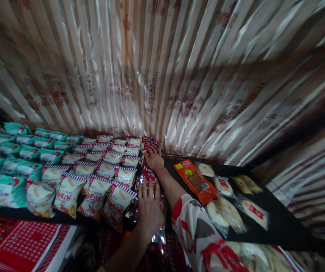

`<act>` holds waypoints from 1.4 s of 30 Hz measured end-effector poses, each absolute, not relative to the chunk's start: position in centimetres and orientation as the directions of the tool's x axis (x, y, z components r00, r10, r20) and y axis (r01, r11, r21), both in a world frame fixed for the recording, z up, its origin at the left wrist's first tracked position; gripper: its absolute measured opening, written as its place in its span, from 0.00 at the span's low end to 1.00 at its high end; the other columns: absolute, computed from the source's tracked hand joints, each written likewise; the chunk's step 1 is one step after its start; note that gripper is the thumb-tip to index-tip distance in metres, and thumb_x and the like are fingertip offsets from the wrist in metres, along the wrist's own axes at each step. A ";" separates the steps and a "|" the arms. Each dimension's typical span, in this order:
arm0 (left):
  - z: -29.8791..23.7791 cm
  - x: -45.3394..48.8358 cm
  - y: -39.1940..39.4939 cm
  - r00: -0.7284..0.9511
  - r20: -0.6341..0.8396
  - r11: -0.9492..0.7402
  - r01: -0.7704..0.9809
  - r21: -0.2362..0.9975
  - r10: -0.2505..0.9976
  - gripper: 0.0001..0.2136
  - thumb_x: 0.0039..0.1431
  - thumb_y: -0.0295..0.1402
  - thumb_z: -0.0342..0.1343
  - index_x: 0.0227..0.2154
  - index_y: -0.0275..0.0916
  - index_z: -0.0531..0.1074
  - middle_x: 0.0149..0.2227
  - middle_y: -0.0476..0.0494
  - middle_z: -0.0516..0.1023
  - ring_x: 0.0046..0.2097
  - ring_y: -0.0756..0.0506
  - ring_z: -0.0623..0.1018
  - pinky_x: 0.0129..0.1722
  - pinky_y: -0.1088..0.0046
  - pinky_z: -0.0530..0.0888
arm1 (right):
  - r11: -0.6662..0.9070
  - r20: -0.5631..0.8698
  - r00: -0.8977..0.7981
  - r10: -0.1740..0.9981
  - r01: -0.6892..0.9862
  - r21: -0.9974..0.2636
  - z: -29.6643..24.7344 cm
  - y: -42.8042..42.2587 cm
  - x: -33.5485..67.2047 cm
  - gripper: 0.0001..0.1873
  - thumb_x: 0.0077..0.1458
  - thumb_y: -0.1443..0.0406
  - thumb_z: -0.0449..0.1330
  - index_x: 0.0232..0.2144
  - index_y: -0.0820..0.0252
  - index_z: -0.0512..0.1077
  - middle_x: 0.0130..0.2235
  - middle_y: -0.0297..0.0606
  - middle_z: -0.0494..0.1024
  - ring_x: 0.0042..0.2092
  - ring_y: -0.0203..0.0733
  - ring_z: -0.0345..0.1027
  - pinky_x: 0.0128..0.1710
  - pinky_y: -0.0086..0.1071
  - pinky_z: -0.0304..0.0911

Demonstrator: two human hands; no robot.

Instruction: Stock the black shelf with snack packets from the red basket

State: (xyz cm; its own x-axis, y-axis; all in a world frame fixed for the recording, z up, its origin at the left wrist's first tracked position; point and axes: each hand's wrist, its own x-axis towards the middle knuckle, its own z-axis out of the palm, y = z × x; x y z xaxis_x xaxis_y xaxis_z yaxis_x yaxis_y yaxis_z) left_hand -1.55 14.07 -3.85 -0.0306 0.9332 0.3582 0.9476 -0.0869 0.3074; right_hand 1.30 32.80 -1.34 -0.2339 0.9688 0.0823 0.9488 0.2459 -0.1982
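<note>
A column of dark red shiny packets (147,177) lies on the black shelf, running from the front edge to the back. My left hand (151,209) rests palm down over the near packets, fingers stretched out. Farther back, my right hand (153,158) presses on the packets at the rear, its fingers extended and slightly bent. Neither hand is visibly wrapped around a packet, though the undersides are hidden. Just left of my hands stand rows of white snack bags (119,202) with red lettering and striped tops.
Teal snack bags (9,190) fill the shelf's left end. To the right lie an orange packet (194,181) and several clear-wrapped pale, flat pieces (254,213). Red plastic baskets (23,241) stand below the front edge. A pleated, printed curtain (162,75) hangs behind the shelf.
</note>
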 end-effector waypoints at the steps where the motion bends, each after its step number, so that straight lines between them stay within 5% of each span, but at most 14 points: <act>1: -3.9 -1.6 14.1 -0.037 0.359 -0.081 0.948 0.307 0.933 0.27 0.57 0.43 0.48 0.58 0.39 0.60 0.60 0.37 0.62 0.61 0.35 0.58 0.59 0.52 0.55 | 0.239 0.084 -0.226 0.970 0.946 -0.218 -1.3 32.8 1.3 0.25 0.61 0.54 0.39 0.59 0.49 0.57 0.62 0.34 0.57 0.63 0.47 0.41 0.60 0.46 0.44; 8: -3.6 -1.5 14.0 -0.062 0.375 -0.073 0.939 0.335 0.925 0.26 0.58 0.42 0.47 0.58 0.38 0.60 0.60 0.37 0.61 0.62 0.34 0.55 0.59 0.52 0.56 | 0.218 -0.011 -0.229 0.973 0.939 -0.267 -0.5 33.5 1.1 0.28 0.60 0.50 0.38 0.60 0.48 0.55 0.64 0.34 0.54 0.64 0.53 0.38 0.57 0.53 0.46; 14: -3.1 -1.5 13.9 -0.095 0.394 -0.067 0.923 0.378 0.914 0.24 0.57 0.39 0.48 0.56 0.36 0.63 0.59 0.35 0.62 0.62 0.33 0.55 0.59 0.50 0.57 | 0.243 -0.030 -0.250 0.968 0.957 -0.157 0.1 33.8 0.7 0.29 0.60 0.49 0.37 0.61 0.44 0.51 0.65 0.34 0.51 0.65 0.56 0.35 0.58 0.60 0.34; 22: -2.8 -1.5 14.0 -0.115 0.419 -0.070 0.914 0.400 0.901 0.25 0.58 0.41 0.48 0.57 0.37 0.62 0.61 0.35 0.59 0.63 0.34 0.55 0.59 0.50 0.57 | 0.304 0.000 -0.305 0.952 0.947 -0.109 0.3 34.0 0.5 0.28 0.59 0.47 0.39 0.57 0.44 0.60 0.65 0.37 0.50 0.66 0.54 0.35 0.59 0.58 0.32; 30: -3.5 -1.3 14.3 -0.122 0.433 -0.058 0.923 0.380 0.893 0.27 0.57 0.42 0.49 0.57 0.35 0.61 0.61 0.34 0.58 0.63 0.33 0.54 0.60 0.49 0.56 | 0.309 -0.035 -0.315 0.948 0.943 -0.126 -0.1 34.0 0.4 0.29 0.59 0.46 0.36 0.60 0.42 0.54 0.65 0.35 0.50 0.66 0.52 0.35 0.59 0.54 0.37; 42: -2.9 -1.3 13.9 -0.159 0.443 -0.049 0.905 0.422 0.882 0.25 0.58 0.38 0.48 0.57 0.34 0.61 0.62 0.33 0.58 0.64 0.32 0.51 0.58 0.47 0.58 | 0.311 -0.123 -0.324 0.938 0.944 -0.114 0.8 34.5 0.0 0.34 0.56 0.41 0.35 0.61 0.40 0.49 0.67 0.36 0.42 0.66 0.55 0.27 0.58 0.59 0.30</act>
State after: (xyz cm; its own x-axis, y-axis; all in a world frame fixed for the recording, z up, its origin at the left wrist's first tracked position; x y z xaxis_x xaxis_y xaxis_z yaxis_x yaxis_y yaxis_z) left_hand -1.29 13.93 -2.86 -0.1588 0.8825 0.4427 0.9054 -0.0486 0.4217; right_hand 0.01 34.52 0.78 -0.3239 0.9381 -0.1227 0.9436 0.3108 -0.1141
